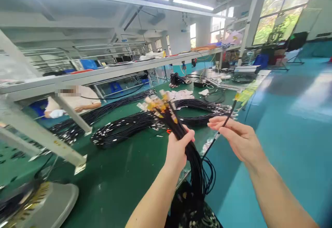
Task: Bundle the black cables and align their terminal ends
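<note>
My left hand [178, 148] is wrapped round a thick bundle of black cables [192, 155], held upright and tilted, with yellow and clear connector ends fanned out above the fist. The lower part of the bundle hangs down at my lap. To the right, my right hand [240, 136] pinches a single black cable [210, 146] between thumb and fingers. That cable has a yellow end [237, 96] sticking up above the fingers, and its lower part runs down towards the bundle. Coils of black cable [121, 129] with white tags lie on the green table [124, 172] behind my hands.
Across the table sits a person [75, 100] in a light top. A grey tray [62, 203] stands at the lower left. White shelf posts [44, 136] rise from the table at left. Blue floor [293, 124] lies to the right. White cloths [181, 94] are on the table.
</note>
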Available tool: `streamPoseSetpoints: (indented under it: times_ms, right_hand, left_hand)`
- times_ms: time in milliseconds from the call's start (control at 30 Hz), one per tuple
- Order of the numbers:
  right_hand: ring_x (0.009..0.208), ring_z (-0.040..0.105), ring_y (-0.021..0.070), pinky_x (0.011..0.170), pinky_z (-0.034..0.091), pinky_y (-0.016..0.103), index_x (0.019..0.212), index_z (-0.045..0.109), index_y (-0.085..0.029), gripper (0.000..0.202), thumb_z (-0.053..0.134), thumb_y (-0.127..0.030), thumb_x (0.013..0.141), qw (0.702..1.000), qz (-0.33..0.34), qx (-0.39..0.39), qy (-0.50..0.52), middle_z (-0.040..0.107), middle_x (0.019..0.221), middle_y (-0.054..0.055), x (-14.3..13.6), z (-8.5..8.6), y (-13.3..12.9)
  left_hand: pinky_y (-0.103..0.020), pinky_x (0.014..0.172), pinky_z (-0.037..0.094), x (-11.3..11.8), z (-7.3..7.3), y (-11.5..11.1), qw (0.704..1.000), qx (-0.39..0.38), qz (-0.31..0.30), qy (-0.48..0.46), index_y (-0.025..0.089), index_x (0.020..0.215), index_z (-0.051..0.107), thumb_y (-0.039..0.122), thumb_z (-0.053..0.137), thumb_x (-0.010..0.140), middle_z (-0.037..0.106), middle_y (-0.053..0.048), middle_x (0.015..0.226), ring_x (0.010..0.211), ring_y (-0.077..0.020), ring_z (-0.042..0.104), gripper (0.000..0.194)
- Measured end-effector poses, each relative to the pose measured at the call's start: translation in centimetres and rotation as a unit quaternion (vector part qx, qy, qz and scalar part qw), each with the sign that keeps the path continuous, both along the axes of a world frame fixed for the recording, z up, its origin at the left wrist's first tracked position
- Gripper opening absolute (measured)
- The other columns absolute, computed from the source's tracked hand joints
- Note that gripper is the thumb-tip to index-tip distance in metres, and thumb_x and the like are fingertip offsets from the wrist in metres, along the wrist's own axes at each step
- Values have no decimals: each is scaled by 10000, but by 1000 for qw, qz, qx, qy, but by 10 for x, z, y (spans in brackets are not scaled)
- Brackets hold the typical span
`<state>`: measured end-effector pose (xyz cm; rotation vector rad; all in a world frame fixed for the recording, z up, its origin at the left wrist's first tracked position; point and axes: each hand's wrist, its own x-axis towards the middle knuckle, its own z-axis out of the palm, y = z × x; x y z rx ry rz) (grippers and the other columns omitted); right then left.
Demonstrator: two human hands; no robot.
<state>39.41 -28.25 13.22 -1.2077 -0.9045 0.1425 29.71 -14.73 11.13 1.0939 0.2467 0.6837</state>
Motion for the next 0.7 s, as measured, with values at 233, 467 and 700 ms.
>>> streamPoseSetpoints:
  times_ms: [233,467,700]
  right_hand:
    - [776,587,181,735,473,317,697,635,-202,97,596,-251,770,971,-104,-111,-183,632,798,16,44,34,-59]
    - [717,569,147,657,448,270,718,647,-192,76,588,-177,764,954,-114,-102,-256,611,756,-10,58,49,-75]
    - [913,575,147,839,456,296,1042,576,-204,223,541,-181,823,977,-134,-20,-166,603,978,3,47,25,-78]
  left_hand:
    - [-232,564,338,54,7,-60,991,103,-73,37,153,648,542,195,660,633,486,28,566,562,-107,465,126]
    - [-257,610,370,67,6,-82,957,166,-234,34,158,695,531,169,630,680,584,-22,760,662,-126,494,101]
    - [-282,604,420,71,18,-71,955,198,-220,31,196,793,544,225,657,699,533,14,655,615,-122,489,150]
